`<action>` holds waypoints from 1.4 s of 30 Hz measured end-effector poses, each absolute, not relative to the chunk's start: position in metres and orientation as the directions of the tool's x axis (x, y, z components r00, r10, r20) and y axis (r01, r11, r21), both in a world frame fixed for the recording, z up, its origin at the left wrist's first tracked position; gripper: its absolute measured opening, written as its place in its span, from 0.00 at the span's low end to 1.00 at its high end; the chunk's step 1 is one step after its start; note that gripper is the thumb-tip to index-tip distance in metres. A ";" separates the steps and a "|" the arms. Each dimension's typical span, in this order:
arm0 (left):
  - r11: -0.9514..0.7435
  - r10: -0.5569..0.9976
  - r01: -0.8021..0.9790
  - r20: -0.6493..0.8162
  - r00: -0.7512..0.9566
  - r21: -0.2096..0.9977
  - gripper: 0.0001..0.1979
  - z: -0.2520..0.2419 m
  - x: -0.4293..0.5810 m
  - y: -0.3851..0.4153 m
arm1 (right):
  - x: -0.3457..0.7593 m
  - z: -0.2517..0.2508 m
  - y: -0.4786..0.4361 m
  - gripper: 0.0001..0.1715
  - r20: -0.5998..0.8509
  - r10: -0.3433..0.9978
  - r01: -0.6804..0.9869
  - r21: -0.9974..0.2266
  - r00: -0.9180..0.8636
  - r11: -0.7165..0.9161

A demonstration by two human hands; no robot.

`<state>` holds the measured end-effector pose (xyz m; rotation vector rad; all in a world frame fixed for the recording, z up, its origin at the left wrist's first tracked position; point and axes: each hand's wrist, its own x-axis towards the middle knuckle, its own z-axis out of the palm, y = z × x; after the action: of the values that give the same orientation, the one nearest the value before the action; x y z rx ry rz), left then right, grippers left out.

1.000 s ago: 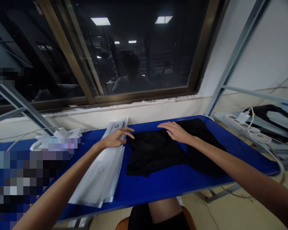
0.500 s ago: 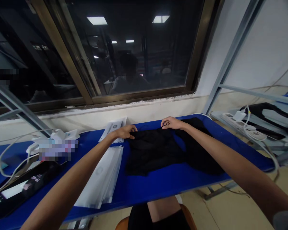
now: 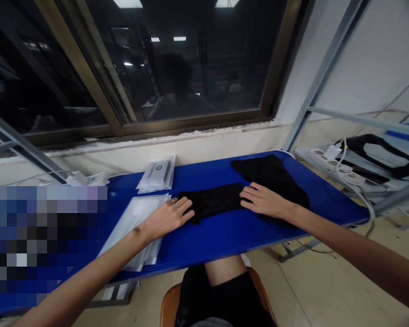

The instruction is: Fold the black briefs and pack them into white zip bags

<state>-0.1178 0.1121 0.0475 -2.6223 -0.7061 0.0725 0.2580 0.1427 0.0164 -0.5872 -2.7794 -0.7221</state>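
Observation:
A black cloth garment [image 3: 214, 202], kind not clear, lies on the blue table as a narrow folded strip. At its left end my left hand [image 3: 170, 215] has its fingers bent over the fabric. My right hand [image 3: 262, 200] is closed over the strip's right end, knuckles up, thumb hidden beneath. A second black cloth piece [image 3: 272, 175] is spread behind and under my right hand. Beside my left hand lie several clear-white zip bags [image 3: 126, 227], partly covered by my forearm.
More printed plastic packets [image 3: 157, 174] are stacked by the wall below the window [image 3: 191, 68]. The blue table [image 3: 204, 245] has grey metal posts at both sides. A power strip [image 3: 337, 165] with white cables sits on the right-hand shelf. The lower left is blurred out.
The garment has gone from a wide spread piece to a narrow strip, its far edge brought toward me. Both hands have moved nearer to me, and the view has tilted down.

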 end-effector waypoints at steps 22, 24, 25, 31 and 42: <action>-0.652 0.711 0.751 0.265 0.652 -0.098 0.27 0.010 -0.040 0.047 | 0.236 0.018 0.048 0.28 0.468 0.198 0.385 0.346 -0.861 0.856; -0.654 0.726 0.757 0.285 0.626 0.002 0.22 0.005 -0.037 0.041 | 0.233 0.011 0.044 0.30 0.452 0.228 0.382 0.286 -0.862 0.879; -0.649 0.733 0.759 0.303 0.609 0.044 0.20 0.003 -0.038 0.041 | 0.233 0.007 0.043 0.30 0.441 0.254 0.393 0.260 -0.861 0.882; -0.659 0.747 0.706 0.336 0.573 0.260 0.23 0.010 -0.053 0.052 | 0.235 -0.002 0.029 0.25 0.519 0.237 0.379 0.187 -0.821 0.906; -0.371 0.919 0.574 0.377 0.114 0.731 0.13 -0.019 -0.019 0.024 | 0.167 0.078 0.105 0.17 0.268 0.786 0.762 -0.212 -0.557 0.612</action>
<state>-0.0194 0.0245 -0.0189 -2.6090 -1.8966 -1.5100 0.1675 0.1055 0.0778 -1.2473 -2.5051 0.1008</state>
